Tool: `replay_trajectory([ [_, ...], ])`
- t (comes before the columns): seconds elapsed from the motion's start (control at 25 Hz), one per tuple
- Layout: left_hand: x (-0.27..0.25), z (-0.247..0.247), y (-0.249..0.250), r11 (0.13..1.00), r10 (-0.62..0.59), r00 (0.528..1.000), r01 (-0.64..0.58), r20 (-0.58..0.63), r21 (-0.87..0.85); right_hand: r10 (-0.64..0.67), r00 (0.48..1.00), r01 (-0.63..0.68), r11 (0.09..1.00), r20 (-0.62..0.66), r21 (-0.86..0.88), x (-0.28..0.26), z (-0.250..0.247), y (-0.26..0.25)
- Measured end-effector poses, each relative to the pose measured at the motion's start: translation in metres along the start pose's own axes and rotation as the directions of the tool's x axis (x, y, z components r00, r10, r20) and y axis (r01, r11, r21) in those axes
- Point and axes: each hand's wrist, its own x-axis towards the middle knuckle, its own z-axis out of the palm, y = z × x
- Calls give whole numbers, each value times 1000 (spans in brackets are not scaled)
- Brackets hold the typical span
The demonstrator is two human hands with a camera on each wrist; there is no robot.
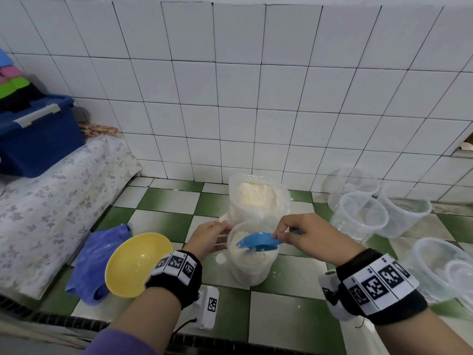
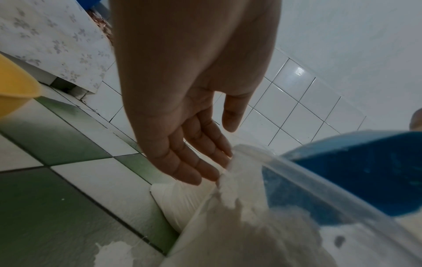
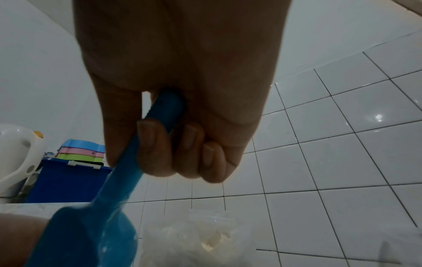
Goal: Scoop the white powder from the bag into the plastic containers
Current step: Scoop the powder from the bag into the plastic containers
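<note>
Between our two hands stands the plastic container (image 1: 252, 254) we are filling, already heaped with white powder (image 1: 245, 252) close to its rim, and that is why both hands crowd around it. Our right hand (image 1: 304, 235) has its fingers curled round the handle of the blue scoop (image 1: 258, 242), the grip plain in the right wrist view, and it holds the bowl of the scoop tipped over the container's mouth, so whatever slides off should land inside rather than on the tiles. Our left hand (image 1: 211, 237) lies against the container's far-left rim with fingers (image 2: 200, 162) straight and relaxed, touching the wall and not wrapped round it; we judge it is there to steady the light tub against the scoop's push. Just beyond our hands sits the bag (image 1: 258, 198), its mouth open and upright with powder still mounded in it, kept near so each trip of the scoop is short. A little spilled powder (image 1: 220, 258) lies on the tile beside our left wrist, which suggests the fill is high enough to call for care. Out past our right hand wait the empty containers (image 1: 363, 213), within reach for the next fill. By our left forearm rest a yellow bowl (image 1: 135, 262) and a blue cloth (image 1: 99, 257), set aside from the work.
</note>
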Motion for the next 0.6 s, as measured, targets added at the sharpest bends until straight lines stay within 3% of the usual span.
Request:
replay_trajectory([
  [0.24,0,-1,-1,1000,1,1000,-1,1,-17,-9,1000,9,993,3,-120,3,4,4],
  [0.6,1,0,0,1000,-2,1000,2,-20,6,-89,996,88,994,-5,-68,2,-8,19],
])
